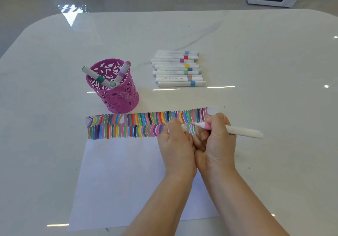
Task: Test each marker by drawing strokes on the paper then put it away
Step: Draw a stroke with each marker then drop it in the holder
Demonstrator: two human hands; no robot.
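Head view: pen holder [117,93] stands just beyond the far edge of the paper [118,180], left end, holding two markers [91,73] put away within reach. Capped markers [178,69] lie in a row beyond the same edge, likely awaiting test. Left hand [175,140], over the paper's far right part, curls round what appears to be the cap [183,127]. Right hand [217,137] grips the pink marker [243,131] near its nib, bared tip over the stroke band [128,126], ready to draw

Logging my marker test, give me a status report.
Right hand grips uncapped pink marker. Left hand holds cap. Tip over paper, nothing blocking.
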